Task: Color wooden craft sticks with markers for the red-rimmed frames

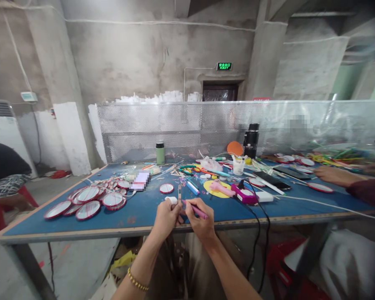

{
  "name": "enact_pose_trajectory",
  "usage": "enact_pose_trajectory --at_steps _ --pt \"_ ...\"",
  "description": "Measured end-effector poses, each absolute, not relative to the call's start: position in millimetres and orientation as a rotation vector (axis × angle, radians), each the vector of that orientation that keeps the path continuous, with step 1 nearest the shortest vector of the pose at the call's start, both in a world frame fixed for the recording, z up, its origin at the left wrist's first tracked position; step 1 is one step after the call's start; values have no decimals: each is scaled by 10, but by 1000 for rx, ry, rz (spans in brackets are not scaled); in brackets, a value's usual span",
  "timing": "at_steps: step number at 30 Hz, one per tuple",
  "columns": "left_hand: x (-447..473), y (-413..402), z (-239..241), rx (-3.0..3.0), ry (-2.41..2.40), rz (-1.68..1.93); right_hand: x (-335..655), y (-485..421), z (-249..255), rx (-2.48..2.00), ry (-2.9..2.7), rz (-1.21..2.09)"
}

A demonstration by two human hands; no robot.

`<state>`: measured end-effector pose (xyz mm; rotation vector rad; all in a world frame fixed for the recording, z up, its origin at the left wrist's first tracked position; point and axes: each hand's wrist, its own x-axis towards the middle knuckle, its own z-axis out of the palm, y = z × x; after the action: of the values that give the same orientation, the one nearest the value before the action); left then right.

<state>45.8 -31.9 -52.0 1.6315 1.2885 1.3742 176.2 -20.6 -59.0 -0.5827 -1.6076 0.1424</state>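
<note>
My left hand (166, 216) is closed near the front edge of the blue table (137, 210), pinching a thin wooden stick (179, 192) that stands upright; a small white piece (171, 200) lies by its fingertips. My right hand (200, 221) grips a pink marker (196, 209), its tip close to the stick's lower end. Both hands touch in the middle. A gold bead bracelet (136, 282) circles my left wrist.
Several red-rimmed round mirrors (90, 200) lie at the left. A pink glue gun (243, 195) with black cables, a yellow disc (217, 189), a green bottle (160, 153), a black flask (251, 141) and scattered sticks sit behind. Another person's hand (334, 175) rests at the right; someone sits far left.
</note>
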Motion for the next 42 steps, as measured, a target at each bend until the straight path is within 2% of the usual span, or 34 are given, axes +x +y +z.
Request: enact_pose_trajectory --at_steps 14,25,36,42 --pt "436 -313 -482 1476 1174 1338 1789 -198 -607 -596 -1542 216" --pt "468 -247 -530 1278 1070 1497 1816 -148 -650 -611 -1488 338" --pt "704 -197 -483 1239 1138 1536 1866 -86 -271 -570 -1315 354" --pt "681 -130 -548 1244 1123 1566 1831 19 -310 -560 -1370 360"
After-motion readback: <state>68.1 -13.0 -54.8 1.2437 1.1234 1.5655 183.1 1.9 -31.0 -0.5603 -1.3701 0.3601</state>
